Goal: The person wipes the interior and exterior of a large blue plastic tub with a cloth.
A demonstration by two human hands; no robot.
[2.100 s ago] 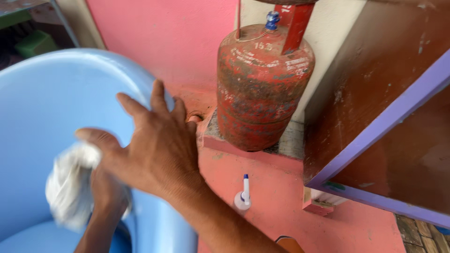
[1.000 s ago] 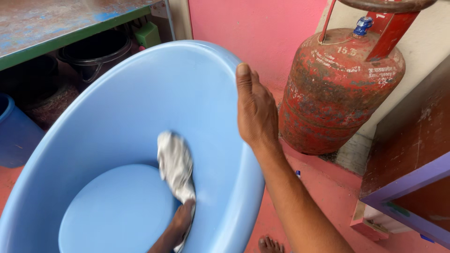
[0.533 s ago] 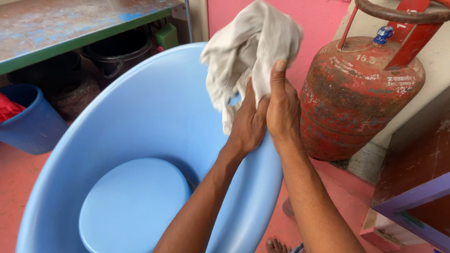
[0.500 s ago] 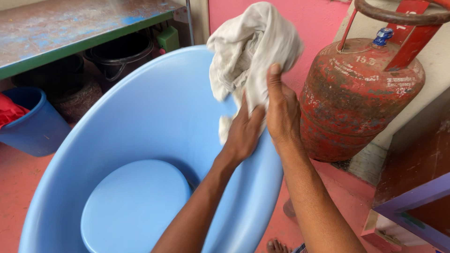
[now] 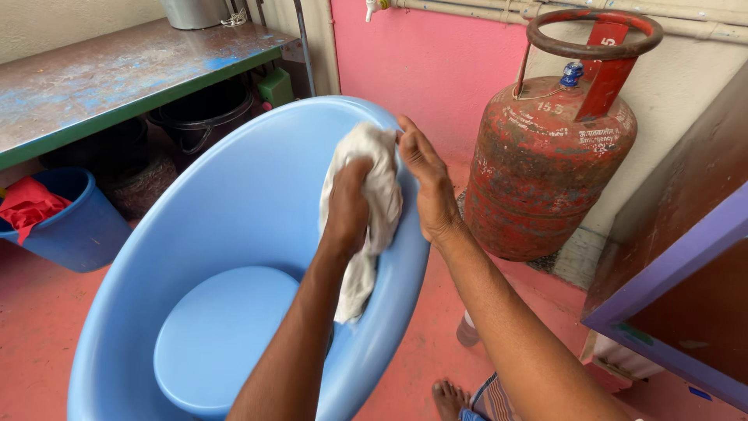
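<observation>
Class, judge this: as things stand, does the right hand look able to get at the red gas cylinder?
Probably yes. The right hand rests on the blue tub's rim, and the gas cylinder stands just beyond it with only open floor between. The left hand presses the white cloth inside the tub.

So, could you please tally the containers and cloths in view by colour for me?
Blue: 2, the large tub and the small bucket.
Red: 2, the gas cylinder and the cloth in the bucket.
White: 1, the rag under the left hand.
Black: 1, the pot.
Total: 6.
</observation>
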